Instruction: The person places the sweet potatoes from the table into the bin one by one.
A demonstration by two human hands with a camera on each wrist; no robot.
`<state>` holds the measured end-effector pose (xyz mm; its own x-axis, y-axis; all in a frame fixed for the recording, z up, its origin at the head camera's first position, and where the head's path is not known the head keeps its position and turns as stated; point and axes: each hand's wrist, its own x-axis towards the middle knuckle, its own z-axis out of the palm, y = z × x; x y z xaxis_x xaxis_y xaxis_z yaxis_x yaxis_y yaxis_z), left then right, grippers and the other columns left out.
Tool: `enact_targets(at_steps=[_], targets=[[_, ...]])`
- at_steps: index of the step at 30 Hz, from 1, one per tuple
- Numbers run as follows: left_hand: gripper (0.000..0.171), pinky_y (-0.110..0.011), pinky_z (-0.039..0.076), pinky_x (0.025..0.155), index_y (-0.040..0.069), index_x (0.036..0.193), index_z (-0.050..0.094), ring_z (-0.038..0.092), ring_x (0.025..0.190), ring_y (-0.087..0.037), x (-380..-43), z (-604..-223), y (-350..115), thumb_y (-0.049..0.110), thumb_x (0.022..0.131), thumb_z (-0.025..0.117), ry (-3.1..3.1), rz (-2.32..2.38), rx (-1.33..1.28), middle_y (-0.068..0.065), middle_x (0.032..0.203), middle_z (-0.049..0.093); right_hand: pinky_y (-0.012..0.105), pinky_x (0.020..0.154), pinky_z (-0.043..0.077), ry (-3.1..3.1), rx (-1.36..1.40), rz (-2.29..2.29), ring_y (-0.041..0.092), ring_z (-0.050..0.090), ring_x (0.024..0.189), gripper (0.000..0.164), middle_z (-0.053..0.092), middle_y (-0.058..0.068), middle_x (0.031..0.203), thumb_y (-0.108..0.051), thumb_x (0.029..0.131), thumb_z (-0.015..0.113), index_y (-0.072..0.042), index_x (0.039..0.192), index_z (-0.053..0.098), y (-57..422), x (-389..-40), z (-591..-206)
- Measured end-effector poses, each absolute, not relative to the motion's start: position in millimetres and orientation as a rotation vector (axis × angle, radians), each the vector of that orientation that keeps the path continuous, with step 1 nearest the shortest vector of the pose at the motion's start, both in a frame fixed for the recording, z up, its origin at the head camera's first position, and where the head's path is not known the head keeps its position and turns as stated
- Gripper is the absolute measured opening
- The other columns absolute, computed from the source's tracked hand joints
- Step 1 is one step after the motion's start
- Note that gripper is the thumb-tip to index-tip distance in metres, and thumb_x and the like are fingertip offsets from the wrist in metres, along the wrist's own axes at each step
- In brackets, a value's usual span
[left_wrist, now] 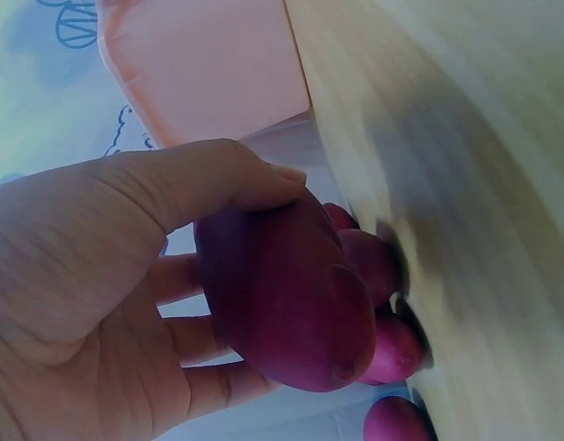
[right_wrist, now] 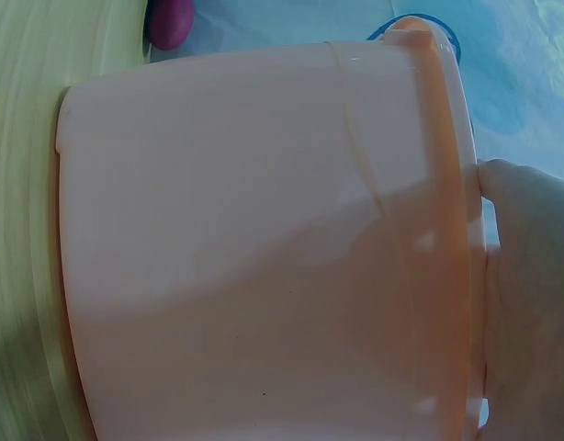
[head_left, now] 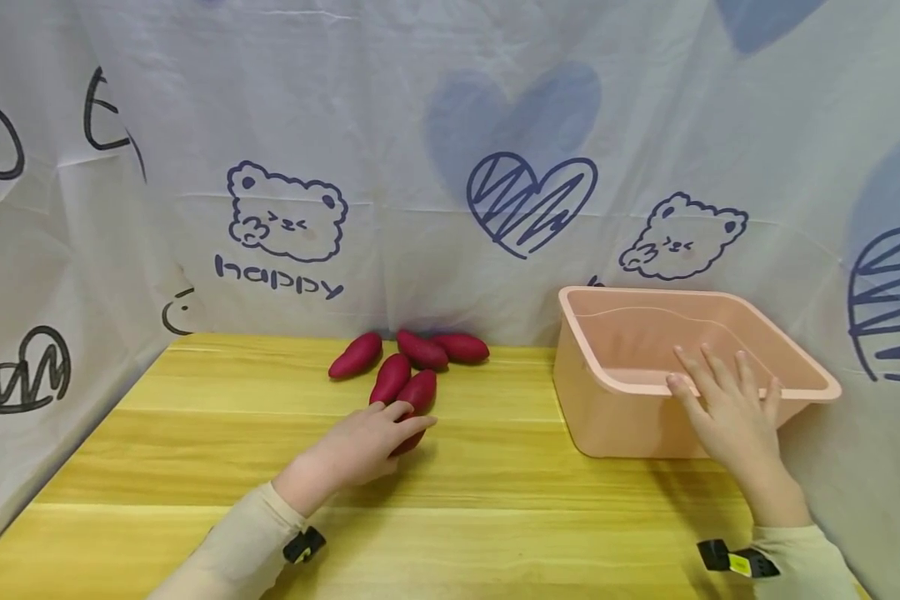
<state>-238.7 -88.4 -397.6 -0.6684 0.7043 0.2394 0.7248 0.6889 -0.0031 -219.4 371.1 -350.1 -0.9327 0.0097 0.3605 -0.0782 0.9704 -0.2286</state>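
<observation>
The left hand grasps a red potato, thumb on one side and fingers round the other; whether that potato touches the table is hard to tell. Five more potatoes lie just beyond the hand: two side by side nearest it, two end to end by the cloth at the back, and one a little apart to the left. The right hand grips nothing; its fingers are spread and fairly straight over the near rim of a pink tub, with the thumb at the rim. The tub stands upright at the right of the table, well apart from the potatoes. Both arms wear pale sleeves and dark straps. The cloth bears blue hearts, bear faces and the word "happy".
</observation>
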Motion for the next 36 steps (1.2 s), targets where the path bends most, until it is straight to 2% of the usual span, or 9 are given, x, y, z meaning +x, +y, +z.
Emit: enact_targets(at_steps=[8,19,29,36], targets=[[0.053,-0.044,0.057,0.079,0.022,0.136,0.056,0.063,0.095,-0.031,-246.9,-387.8,-79.2,0.024,0.086,0.074,-2.597,-0.136,-1.143,-0.013,0.123,0.063,0.072,0.108,-0.017,-2.749,0.05,0.337,0.047,-0.007,0.149,0.063,0.018,0.021,0.161,-0.057,0.101,0.025,-0.024,0.155,0.024,371.7,-220.3,-352.0],[0.06,-0.037,0.052,0.083,0.022,0.137,0.054,0.059,0.091,-0.028,-252.1,-359.2,-60.1,0.012,0.081,0.075,-2.515,-0.171,-1.182,-0.007,0.12,0.062,0.073,0.108,-0.017,-2.749,0.057,0.339,0.048,-0.005,0.148,0.062,0.017,0.02,0.161,-0.056,0.102,0.024,-0.025,0.155,0.023,372.6,-219.5,-351.3],[0.064,-0.041,0.055,0.087,0.026,0.143,0.048,0.062,0.107,-0.03,-257.3,-338.9,-40.2,0.016,0.085,0.072,-2.517,-0.189,-1.149,-0.01,0.134,0.058,0.072,0.108,-0.017,-2.752,0.054,0.347,0.048,-0.005,0.148,0.062,0.017,0.02,0.161,-0.057,0.102,0.024,-0.025,0.155,0.024,373.5,-220.7,-351.5],[0.061,-0.039,0.052,0.096,0.028,0.144,0.046,0.059,0.112,-0.028,-260.3,-326.9,-23.7,0.019,0.089,0.069,-2.515,-0.214,-1.138,-0.006,0.137,0.055,0.073,0.108,-0.016,-2.751,0.054,0.344,0.048,-0.003,0.148,0.062,0.017,0.02,0.161,-0.057,0.102,0.024,-0.025,0.155,0.025,373.1,-221.2,-352.0]])
